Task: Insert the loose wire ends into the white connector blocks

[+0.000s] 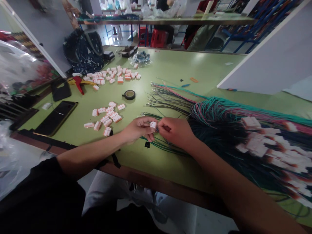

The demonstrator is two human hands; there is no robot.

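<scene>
Rests pinched in the left fingers (147, 130), just beside the narrowly closed right fingers (164, 124): a white, blocky connector (153, 125).

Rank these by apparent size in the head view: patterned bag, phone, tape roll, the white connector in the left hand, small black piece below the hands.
1. Patterned bag
2. Phone
3. Tape roll
White connector and small black piece: too alike to rank.

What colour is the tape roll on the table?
The tape roll is black, seen best in the head view.
</scene>
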